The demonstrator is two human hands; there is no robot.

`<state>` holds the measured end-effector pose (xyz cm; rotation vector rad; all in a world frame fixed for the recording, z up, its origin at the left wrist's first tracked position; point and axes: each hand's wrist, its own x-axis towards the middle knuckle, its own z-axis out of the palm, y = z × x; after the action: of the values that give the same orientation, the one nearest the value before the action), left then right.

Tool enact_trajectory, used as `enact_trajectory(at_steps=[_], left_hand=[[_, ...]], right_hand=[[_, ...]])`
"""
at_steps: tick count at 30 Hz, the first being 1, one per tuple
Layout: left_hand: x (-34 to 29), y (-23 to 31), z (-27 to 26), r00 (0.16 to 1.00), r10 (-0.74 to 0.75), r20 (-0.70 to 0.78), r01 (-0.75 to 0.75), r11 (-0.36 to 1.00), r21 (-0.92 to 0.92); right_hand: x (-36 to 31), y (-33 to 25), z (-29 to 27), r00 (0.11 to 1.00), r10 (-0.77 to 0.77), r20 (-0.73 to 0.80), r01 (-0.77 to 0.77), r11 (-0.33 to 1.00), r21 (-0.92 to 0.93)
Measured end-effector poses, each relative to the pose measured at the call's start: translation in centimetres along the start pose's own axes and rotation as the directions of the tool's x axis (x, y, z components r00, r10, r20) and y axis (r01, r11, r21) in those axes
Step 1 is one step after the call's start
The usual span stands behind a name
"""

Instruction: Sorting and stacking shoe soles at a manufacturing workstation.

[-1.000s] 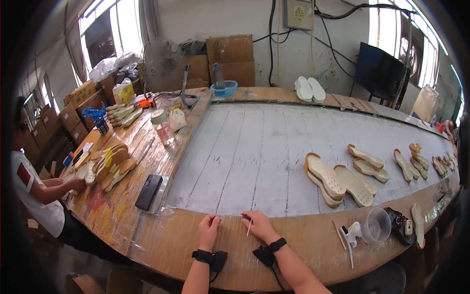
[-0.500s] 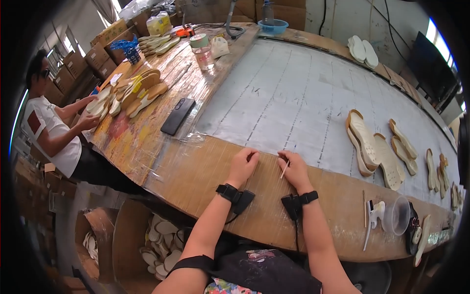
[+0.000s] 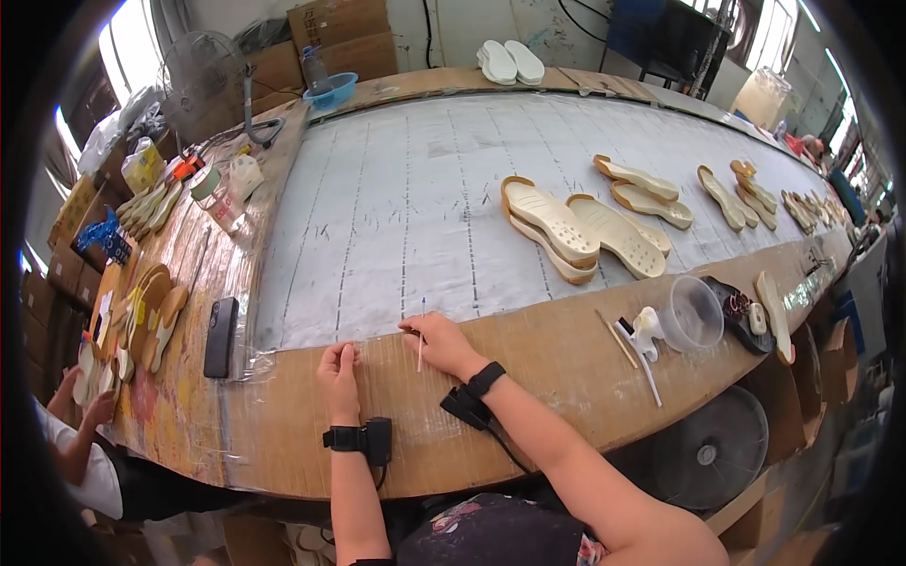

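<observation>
My right hand [image 3: 442, 341] pinches a thin white pen-like stick [image 3: 420, 355] with a blue tip, held upright over the table's near edge. To its left my left hand [image 3: 339, 366] rests closed on the brown cardboard border, thumb against curled fingers, and nothing shows in it. Both wrists wear black straps with small black boxes. Beyond my hands lies a pale grey sheet [image 3: 377, 208] marked with dashed dark lines. On it, to the right, cream shoe soles with tan edges [image 3: 552, 226] lie in pairs, apart from my hands.
At right lie a clear plastic cup [image 3: 694, 314], a thin wooden stick [image 3: 618, 340], a white toothbrush-like tool [image 3: 642, 358] and a single sole [image 3: 774, 316]. Leftward are a black phone [image 3: 221, 338], a bottle [image 3: 219, 203] and piled soles [image 3: 156, 316]. A co-worker's hands [image 3: 94, 401] hold soles.
The view has swung to the right, so the table's things sit farther left. The stick now stands more upright in my right hand, its blue tip showing. My left hand stays closed.
</observation>
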<state>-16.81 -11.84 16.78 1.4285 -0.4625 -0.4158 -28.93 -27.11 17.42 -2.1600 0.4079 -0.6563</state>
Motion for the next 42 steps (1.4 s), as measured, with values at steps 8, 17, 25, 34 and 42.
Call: enact_trajectory(at_steps=[8,17,25,34,42], left_hand=[[0.1,-0.2,-0.6,1.000,0.015,-0.025,-0.016,0.998,-0.053],[0.0,0.3,0.7,1.000,-0.008,-0.030,0.005,0.996,-0.086],[0.4,-0.4,-0.8,0.998,-0.010,-0.069,0.004,0.996,-0.088],[0.2,0.1,0.1,0.999,0.008,-0.050,-0.012,0.997,-0.081],[-0.6,0.7,1.3,0.986,-0.136,0.094,0.144,0.986,-0.086]], right_hand=[[-0.1,-0.3,0.3,0.999,0.053,0.005,-0.053,0.996,0.075],[1.8,13.0,-17.8,0.533,0.154,-0.832,-0.250,0.968,0.019],[1.1,17.7,-19.1,0.395,0.667,-0.632,-0.528,0.728,0.438],[1.3,16.7,-16.2,0.576,0.733,-0.362,-0.527,0.672,0.520],[0.5,2.1,-12.6,0.618,0.595,0.514,-0.441,-0.280,0.853]])
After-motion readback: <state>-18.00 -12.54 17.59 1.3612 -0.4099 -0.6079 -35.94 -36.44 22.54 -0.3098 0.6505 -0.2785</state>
